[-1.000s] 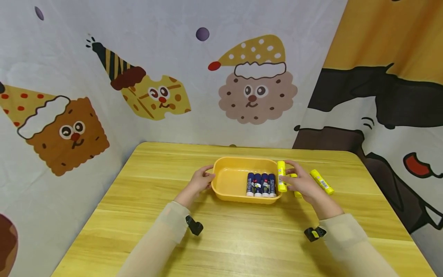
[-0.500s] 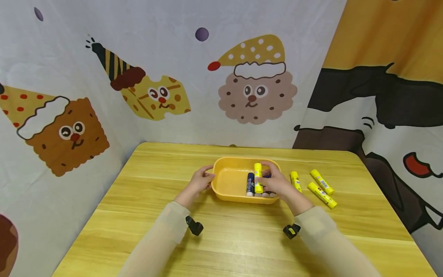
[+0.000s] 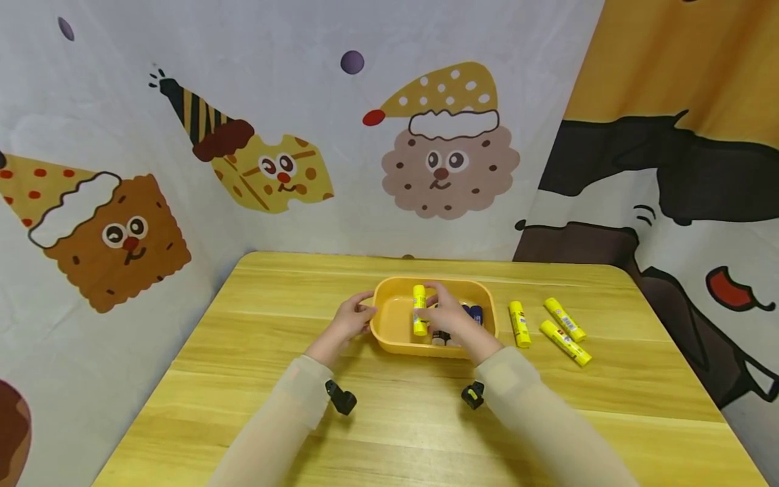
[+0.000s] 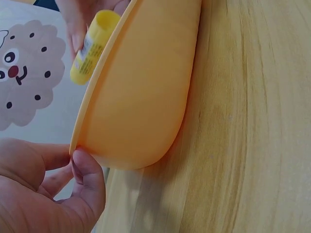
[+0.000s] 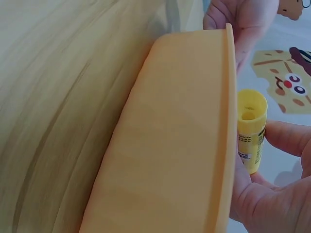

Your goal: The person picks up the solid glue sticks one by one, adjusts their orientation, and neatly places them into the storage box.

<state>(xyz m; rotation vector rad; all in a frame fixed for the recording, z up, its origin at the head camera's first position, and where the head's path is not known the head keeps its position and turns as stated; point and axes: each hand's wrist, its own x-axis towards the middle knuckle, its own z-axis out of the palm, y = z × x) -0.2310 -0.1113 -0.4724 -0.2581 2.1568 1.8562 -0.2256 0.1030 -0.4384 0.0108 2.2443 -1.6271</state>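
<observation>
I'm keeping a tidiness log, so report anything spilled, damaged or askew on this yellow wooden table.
Nothing looks spilled or damaged. Slightly askew: three yellow cylindrical glue sticks lie at differing angles on the table, right of the orange-yellow plastic tray, rather than in one neat row.

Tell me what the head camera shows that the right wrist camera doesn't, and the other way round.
Only the head view: three yellow sticks lying on the table, and dark blue sticks in the tray, partly hidden by the right hand.

Only the right wrist view: the recessed end of the held yellow stick.

Both: the table, the tray, the right hand gripping that stick, the left hand at the tray's rim, and the printed backdrop.
</observation>
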